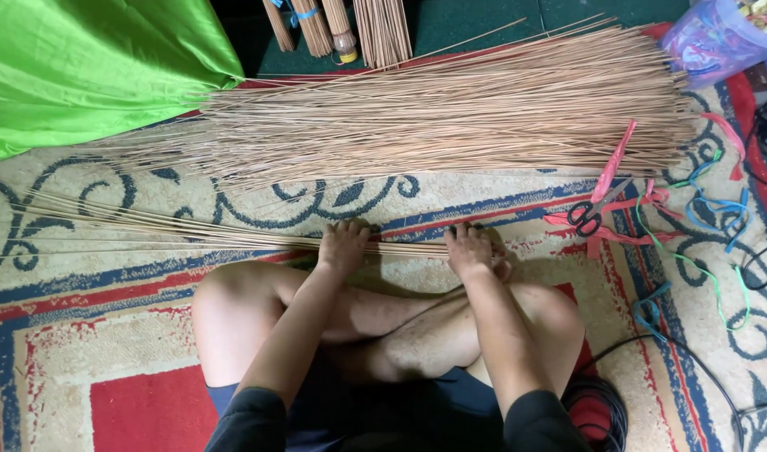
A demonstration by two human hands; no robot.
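I sit cross-legged on a patterned carpet (107, 335). A thin bundle of long tan sticks (174, 230) lies across the carpet in front of my knees. My left hand (343, 244) presses down on this bundle with curled fingers. A little to the right, my right hand (469, 249) grips the same bundle at its end. Beyond it spreads a large heap of the same loose sticks (450, 109).
A green cloth (90, 67) lies at the upper left. Black-handled scissors (591, 213) rest among pink, blue and green ribbons (693, 209) on the right. Tied stick bundles (350, 29) stand at the top, a plastic bag (718, 33) at the upper right, black cables (693, 360) at the lower right.
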